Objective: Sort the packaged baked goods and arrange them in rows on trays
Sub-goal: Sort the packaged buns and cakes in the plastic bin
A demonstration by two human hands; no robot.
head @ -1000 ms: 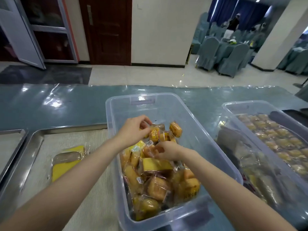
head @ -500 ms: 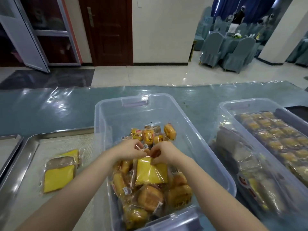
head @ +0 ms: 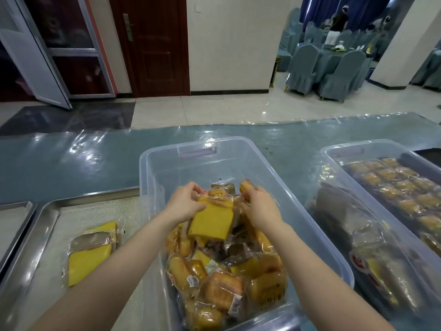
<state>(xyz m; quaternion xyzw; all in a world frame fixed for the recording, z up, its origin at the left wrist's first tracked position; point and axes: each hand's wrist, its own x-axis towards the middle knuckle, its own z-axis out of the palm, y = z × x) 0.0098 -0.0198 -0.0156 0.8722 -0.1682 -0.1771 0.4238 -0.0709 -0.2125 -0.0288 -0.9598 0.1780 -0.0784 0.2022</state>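
Note:
A clear plastic bin (head: 152, 177) in front of me holds a heap of wrapped golden cakes (head: 224, 283). My left hand (head: 185, 204) grips the top edge of a flat yellow cake packet (head: 211, 222) and holds it up above the heap. My right hand (head: 259, 206) is closed on a wrapper at the far end of the heap, just right of the packet. On the steel tray (head: 47, 218) to the left lies one yellow-and-brown cake packet (head: 91, 252).
A second clear bin (head: 334, 151) at the right holds rows of small cakes and more packets. Another steel tray's corner (head: 14, 211) shows at far left. The table has a shiny blue cover (head: 71, 158). Covered chairs and people stand far behind.
Both hands went from the far cakes down to the flat yellow packet. The left hand has lifted it clear of the heap, and the right hand has moved off to the right.

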